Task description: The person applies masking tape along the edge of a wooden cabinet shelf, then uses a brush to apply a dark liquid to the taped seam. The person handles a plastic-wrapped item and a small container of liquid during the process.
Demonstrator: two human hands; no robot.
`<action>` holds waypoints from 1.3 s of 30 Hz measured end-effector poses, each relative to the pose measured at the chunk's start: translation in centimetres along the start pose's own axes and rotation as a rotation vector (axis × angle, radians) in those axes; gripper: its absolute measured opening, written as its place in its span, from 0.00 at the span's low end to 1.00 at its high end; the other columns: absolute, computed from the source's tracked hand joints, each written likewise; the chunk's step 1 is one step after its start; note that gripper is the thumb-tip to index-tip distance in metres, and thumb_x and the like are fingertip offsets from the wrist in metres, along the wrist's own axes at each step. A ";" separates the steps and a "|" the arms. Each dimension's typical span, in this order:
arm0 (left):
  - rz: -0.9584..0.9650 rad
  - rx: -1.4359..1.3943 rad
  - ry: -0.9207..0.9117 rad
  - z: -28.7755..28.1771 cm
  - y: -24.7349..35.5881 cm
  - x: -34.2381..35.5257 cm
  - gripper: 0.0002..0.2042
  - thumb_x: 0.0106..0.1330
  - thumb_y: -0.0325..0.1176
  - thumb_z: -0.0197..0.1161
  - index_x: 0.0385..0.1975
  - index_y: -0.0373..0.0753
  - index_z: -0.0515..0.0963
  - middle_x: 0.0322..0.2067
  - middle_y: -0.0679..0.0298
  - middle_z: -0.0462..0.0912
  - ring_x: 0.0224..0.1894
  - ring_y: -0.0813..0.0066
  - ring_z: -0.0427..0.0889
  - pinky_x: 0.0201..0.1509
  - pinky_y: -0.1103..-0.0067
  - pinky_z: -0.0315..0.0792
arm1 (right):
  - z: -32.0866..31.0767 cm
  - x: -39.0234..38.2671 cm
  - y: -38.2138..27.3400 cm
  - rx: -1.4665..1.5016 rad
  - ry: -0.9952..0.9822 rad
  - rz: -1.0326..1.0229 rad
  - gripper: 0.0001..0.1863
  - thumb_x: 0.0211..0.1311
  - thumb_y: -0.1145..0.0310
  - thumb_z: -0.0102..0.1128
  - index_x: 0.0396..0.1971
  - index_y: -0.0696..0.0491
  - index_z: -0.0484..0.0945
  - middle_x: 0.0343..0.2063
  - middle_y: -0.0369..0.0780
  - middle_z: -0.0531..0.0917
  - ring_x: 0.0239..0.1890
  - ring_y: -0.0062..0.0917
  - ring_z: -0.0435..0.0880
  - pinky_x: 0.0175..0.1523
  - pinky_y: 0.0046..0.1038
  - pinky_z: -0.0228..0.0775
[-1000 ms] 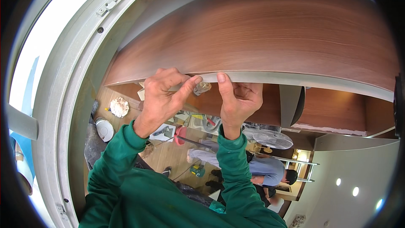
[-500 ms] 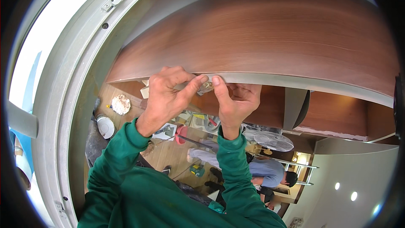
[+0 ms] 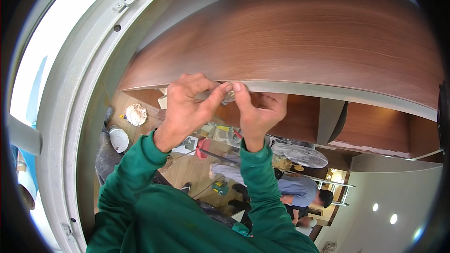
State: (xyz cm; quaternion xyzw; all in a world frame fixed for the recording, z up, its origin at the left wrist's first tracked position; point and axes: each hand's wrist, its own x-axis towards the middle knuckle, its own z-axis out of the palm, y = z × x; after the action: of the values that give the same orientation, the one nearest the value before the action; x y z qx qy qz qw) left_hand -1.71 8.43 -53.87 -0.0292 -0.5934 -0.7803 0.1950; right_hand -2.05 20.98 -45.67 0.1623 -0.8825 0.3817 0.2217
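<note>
Beneath the pale front edge [image 3: 337, 94] of a brown wood-grain panel [image 3: 290, 33], my two hands meet with thumbs nearly touching. Between the fingertips sits a small clear, shiny thing [image 3: 229, 96] with gold-coloured bits inside; it looks like a little plastic packet, largely hidden by the thumbs. My left hand [image 3: 187, 105] pinches it from the left, fingers curled up near the panel's edge. My right hand [image 3: 261, 115] closes on it from the right, its thumb pointing up and its other fingers folded behind.
A white window frame [image 3: 70, 89] curves along the left. Open cabinet compartments [image 3: 375, 129] lie under the panel at right. Below are a fan [image 3: 304, 155], a white round container [image 3: 119, 139], a green tool [image 3: 219, 188] and a person in a blue-grey shirt [image 3: 297, 191].
My right thumb has shifted slightly left, closer to the left thumb, and less of the small clear thing shows between them. The left hand stays nearly in place.
</note>
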 end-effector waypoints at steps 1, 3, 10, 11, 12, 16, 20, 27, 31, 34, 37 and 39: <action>0.006 0.003 0.007 0.0 0.1 0.0 0.05 0.57 0.30 0.72 0.25 0.35 0.85 0.18 0.62 0.80 0.21 0.73 0.73 0.31 0.77 0.64 | -0.3 0.5 -0.4 0.045 0.073 -0.013 0.21 0.51 0.81 0.70 0.46 0.61 0.74 0.39 0.41 0.83 0.40 0.22 0.83 0.44 0.23 0.77; 0.001 0.010 0.019 0.0 0.2 -0.1 0.06 0.56 0.30 0.73 0.23 0.36 0.85 0.18 0.62 0.80 0.21 0.71 0.74 0.31 0.76 0.64 | -0.9 1.6 -1.5 0.133 0.220 -0.036 0.19 0.51 0.79 0.70 0.44 0.61 0.75 0.39 0.41 0.83 0.39 0.21 0.82 0.44 0.23 0.76; -0.113 0.197 -0.054 -0.7 -1.1 -1.0 0.12 0.55 0.38 0.74 0.22 0.36 0.82 0.19 0.62 0.80 0.22 0.65 0.75 0.34 0.75 0.66 | 0.9 -1.5 2.0 0.191 0.003 0.097 0.18 0.52 0.80 0.69 0.44 0.61 0.77 0.39 0.39 0.83 0.39 0.19 0.80 0.44 0.23 0.74; -0.204 0.263 -0.114 -1.3 -1.7 -1.1 0.13 0.55 0.39 0.74 0.22 0.35 0.81 0.20 0.61 0.80 0.22 0.65 0.76 0.35 0.75 0.66 | 0.8 -1.4 2.0 0.187 0.004 0.093 0.17 0.52 0.79 0.69 0.43 0.62 0.77 0.38 0.38 0.83 0.39 0.18 0.80 0.43 0.22 0.73; -0.126 0.269 -0.111 -1.8 -2.3 -1.5 0.14 0.55 0.40 0.74 0.24 0.35 0.81 0.21 0.61 0.80 0.23 0.64 0.76 0.36 0.74 0.67 | 0.7 -1.2 1.9 0.186 0.002 0.090 0.16 0.53 0.79 0.69 0.43 0.62 0.78 0.38 0.38 0.83 0.39 0.18 0.80 0.43 0.22 0.73; 0.070 0.248 -0.164 -3.4 -3.8 -2.6 0.14 0.54 0.37 0.74 0.32 0.35 0.81 0.27 0.58 0.81 0.30 0.60 0.78 0.42 0.71 0.68 | -1.0 2.3 -2.6 0.384 0.224 0.080 0.14 0.52 0.78 0.71 0.38 0.62 0.79 0.32 0.36 0.84 0.29 0.15 0.79 0.34 0.21 0.74; 0.053 0.244 -0.166 -3.6 -4.0 -2.8 0.13 0.54 0.30 0.72 0.37 0.34 0.80 0.31 0.58 0.81 0.36 0.64 0.80 0.43 0.73 0.72 | -0.5 2.9 -2.9 0.553 0.312 0.123 0.12 0.55 0.75 0.71 0.35 0.63 0.78 0.28 0.38 0.83 0.28 0.13 0.77 0.32 0.19 0.74; 0.016 0.289 0.158 -2.8 -3.8 -4.7 0.12 0.57 0.26 0.70 0.39 0.34 0.78 0.36 0.59 0.82 0.36 0.68 0.83 0.39 0.76 0.75 | 0.6 1.0 -0.5 0.356 0.129 0.153 0.14 0.56 0.72 0.72 0.35 0.64 0.76 0.30 0.41 0.84 0.30 0.17 0.83 0.37 0.21 0.78; -0.380 0.135 0.052 -4.6 -5.0 -7.1 0.13 0.57 0.31 0.73 0.38 0.33 0.79 0.31 0.65 0.82 0.33 0.77 0.80 0.37 0.81 0.73 | -0.2 3.0 -2.2 0.568 0.247 0.039 0.15 0.56 0.73 0.72 0.38 0.64 0.76 0.31 0.40 0.84 0.33 0.19 0.83 0.39 0.22 0.79; -0.288 0.044 0.056 -5.8 -4.1 -9.0 0.13 0.58 0.31 0.73 0.37 0.32 0.79 0.27 0.68 0.81 0.30 0.83 0.77 0.33 0.83 0.70 | 1.3 0.3 0.4 0.298 0.203 -0.023 0.14 0.57 0.76 0.70 0.40 0.64 0.76 0.34 0.41 0.84 0.37 0.21 0.83 0.40 0.23 0.79; -0.017 0.002 -0.073 -8.7 -3.3 -10.1 0.09 0.56 0.28 0.68 0.34 0.31 0.79 0.26 0.63 0.80 0.26 0.76 0.75 0.35 0.78 0.71 | 3.4 -1.9 2.4 0.529 0.115 0.076 0.16 0.56 0.82 0.67 0.45 0.64 0.75 0.40 0.41 0.83 0.42 0.22 0.82 0.47 0.25 0.77; 0.268 0.060 -0.181 -10.1 -3.1 -9.5 0.09 0.53 0.29 0.66 0.31 0.31 0.78 0.23 0.59 0.77 0.24 0.64 0.75 0.43 0.68 0.73 | 3.6 -2.5 3.3 0.443 0.105 0.059 0.17 0.55 0.84 0.66 0.46 0.63 0.76 0.41 0.40 0.83 0.43 0.22 0.82 0.51 0.26 0.75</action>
State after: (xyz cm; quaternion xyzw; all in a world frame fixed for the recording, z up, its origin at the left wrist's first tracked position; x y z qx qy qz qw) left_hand 7.81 2.24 -62.32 -0.1722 -0.6225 -0.7234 0.2439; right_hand -2.41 20.77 -51.09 0.1612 -0.7688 0.5803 0.2152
